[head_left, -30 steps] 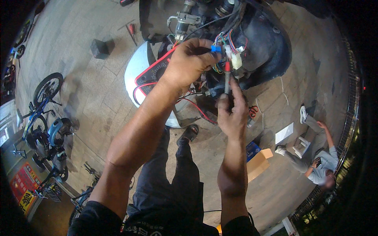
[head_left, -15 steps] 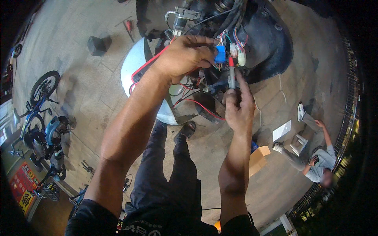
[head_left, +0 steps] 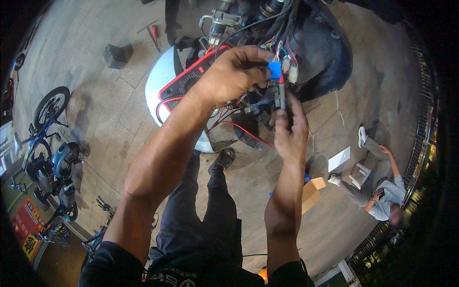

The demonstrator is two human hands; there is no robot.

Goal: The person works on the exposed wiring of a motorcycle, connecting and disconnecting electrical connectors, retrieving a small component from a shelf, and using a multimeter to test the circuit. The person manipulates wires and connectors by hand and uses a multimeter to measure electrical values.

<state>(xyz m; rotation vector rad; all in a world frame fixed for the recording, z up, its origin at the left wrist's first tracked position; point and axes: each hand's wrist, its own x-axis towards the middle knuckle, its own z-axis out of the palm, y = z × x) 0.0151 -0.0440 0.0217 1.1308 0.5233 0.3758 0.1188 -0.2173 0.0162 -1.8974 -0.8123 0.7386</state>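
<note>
My left hand (head_left: 234,74) pinches a blue plug connector (head_left: 275,70) between thumb and fingers, with thin coloured wires running out of it. My right hand (head_left: 290,131) grips a grey, pen-shaped test probe (head_left: 282,95), its red front end pointing up at the blue plug's right edge. Whether the tip touches a contact inside cannot be made out. Right beside it hangs a whitish connector (head_left: 293,74) on coloured wires. Partly behind my left hand and forearm lies a red-edged multimeter (head_left: 189,79) on a pale curved panel (head_left: 157,81); a red lead (head_left: 246,130) loops toward my right hand.
Dark vehicle bodywork (head_left: 330,57) and a metal lock-like part (head_left: 222,21) lie beyond my hands. A red-handled screwdriver (head_left: 153,32) and a dark block (head_left: 114,56) are on the paving. Bicycles (head_left: 48,143) stand left; a cardboard box (head_left: 312,193) and a seated person (head_left: 387,193) are right.
The blue plug has shifted slightly right and turned, and the probe's red end now sits against its edge. More of the multimeter's face shows beside my left forearm.
</note>
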